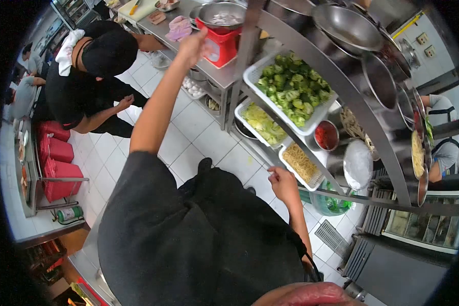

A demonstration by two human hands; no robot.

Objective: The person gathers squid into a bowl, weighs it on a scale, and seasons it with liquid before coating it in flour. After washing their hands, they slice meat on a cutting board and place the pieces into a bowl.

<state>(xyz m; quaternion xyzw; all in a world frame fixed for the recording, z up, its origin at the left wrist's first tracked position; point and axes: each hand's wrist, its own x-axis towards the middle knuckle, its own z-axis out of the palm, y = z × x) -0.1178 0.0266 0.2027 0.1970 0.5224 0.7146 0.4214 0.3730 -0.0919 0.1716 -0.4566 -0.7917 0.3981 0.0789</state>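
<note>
My left hand (193, 48) reaches out at the top, fingers apart, beside a red scale (223, 47). Whether it touches the scale is hard to tell. On the scale sits a metal bowl (222, 16) with pale pieces in it. My right hand (284, 186) hangs lower, its fingers loosely bent with a gap between them and nothing visible in them. Closest to it is a white basket of noodles (300, 162) on the shelf. Above that stand a basket of cut greens (262, 124) and a larger basket of broccoli (295, 86).
A co-worker in black (81, 81) bends at the left near the steel counter (214, 76). Metal pans (348, 28) crowd the upper shelf at the right. A metal container of chopped red pieces (325, 134) stands beside the broccoli. Red bins (61, 178) line the left.
</note>
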